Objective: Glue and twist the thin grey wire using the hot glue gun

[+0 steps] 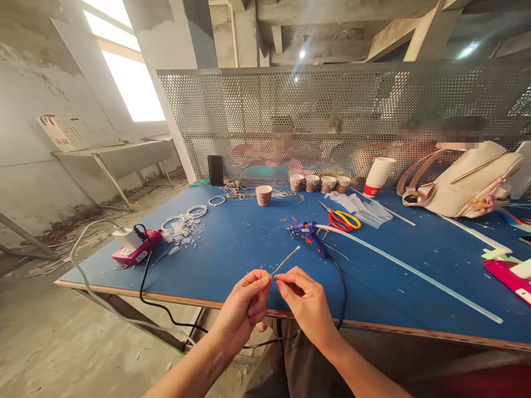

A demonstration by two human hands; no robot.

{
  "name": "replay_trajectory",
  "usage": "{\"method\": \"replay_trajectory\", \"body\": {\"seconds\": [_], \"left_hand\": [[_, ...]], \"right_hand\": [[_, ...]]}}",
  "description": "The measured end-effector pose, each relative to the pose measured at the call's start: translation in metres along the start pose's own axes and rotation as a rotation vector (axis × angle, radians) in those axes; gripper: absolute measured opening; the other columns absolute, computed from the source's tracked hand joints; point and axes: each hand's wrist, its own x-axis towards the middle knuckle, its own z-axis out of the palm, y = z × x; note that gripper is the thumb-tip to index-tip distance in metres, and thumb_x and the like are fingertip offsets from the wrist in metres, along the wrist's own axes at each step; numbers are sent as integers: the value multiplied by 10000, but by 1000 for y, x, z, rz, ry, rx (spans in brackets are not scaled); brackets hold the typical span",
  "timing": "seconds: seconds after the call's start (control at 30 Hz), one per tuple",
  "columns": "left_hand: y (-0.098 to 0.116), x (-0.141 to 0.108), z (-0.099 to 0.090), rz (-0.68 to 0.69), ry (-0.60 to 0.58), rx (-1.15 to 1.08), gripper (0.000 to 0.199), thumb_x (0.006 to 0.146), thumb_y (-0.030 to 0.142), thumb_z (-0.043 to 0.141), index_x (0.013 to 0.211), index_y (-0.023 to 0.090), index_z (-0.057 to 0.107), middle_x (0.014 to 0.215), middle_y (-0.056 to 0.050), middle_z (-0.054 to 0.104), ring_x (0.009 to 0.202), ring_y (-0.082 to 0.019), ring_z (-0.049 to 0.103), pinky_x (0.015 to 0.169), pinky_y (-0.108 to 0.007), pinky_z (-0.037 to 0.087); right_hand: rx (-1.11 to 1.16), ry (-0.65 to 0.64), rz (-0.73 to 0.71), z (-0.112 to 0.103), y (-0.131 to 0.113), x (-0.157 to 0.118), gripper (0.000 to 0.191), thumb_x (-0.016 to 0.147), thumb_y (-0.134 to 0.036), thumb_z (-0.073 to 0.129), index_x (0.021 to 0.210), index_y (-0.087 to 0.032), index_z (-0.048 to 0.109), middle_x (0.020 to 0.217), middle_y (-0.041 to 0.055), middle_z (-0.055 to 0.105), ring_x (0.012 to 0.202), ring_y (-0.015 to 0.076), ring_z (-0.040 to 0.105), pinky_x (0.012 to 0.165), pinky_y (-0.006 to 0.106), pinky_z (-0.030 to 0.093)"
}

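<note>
A short length of twisted twine (287, 261) sticks up and to the right from between my two hands, above the table's front edge. My left hand (248, 298) pinches its lower end between thumb and forefinger, the other fingers curled in. Close beside it, fingertips almost touching the left ones, my right hand (305, 301) is closed in a pinch at the same spot. Just beyond lies a blue hot glue gun (309, 235) with a long clear glue stick (415, 268) running out of its back. Scissors (342, 219) with red and yellow handles rest behind it.
On the blue table (240, 249) stand a twine-wrapped cup (264, 195), several similar cups, stacked paper cups (379, 177) and a pale backpack (464, 177). White rings, clear scraps and a pink power strip (136, 247) lie left. A perforated metal screen (249, 121) rises behind, with people beyond.
</note>
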Motion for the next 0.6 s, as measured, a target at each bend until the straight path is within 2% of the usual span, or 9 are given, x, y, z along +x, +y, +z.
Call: {"method": "replay_trajectory", "body": {"seconds": [0.1,0.2,0.37,0.47,0.6], "left_hand": [[-3,0,-1,5,1,34,240,693,348,706,748,181,542,391,123,285,327,-19,163,324,-129,145],[-5,1,-2,-2,-16,38,241,700,356,700,793,184,559,404,116,312,327,-22,191,330,-134,156],[-5,0,-3,-44,-67,15,239,679,324,722,704,179,534,415,117,292,331,-13,162,335,-143,127],[0,-3,-2,-100,-114,1,256,636,291,750,660,164,529,460,113,308,344,5,129,337,-144,88],[7,-7,-4,-192,-182,58,230,617,267,738,627,160,534,441,117,284,335,5,112,340,-153,62]], "right_hand": [[89,-30,151,1,-1,-1,223,795,-367,593,753,-188,719,675,12,575,574,126,494,512,234,414],[165,-60,265,-2,0,1,261,756,-420,628,731,-176,717,631,8,581,559,122,474,507,234,394],[280,-132,414,-10,-1,10,278,671,-446,703,693,-169,712,577,-18,564,518,96,422,476,219,339],[333,-257,434,-17,-3,18,246,613,-404,752,648,-164,710,583,-23,588,546,95,456,547,226,375],[293,-479,444,-28,-3,31,209,603,-346,761,672,-153,722,615,-11,628,594,113,519,600,242,405]]}}
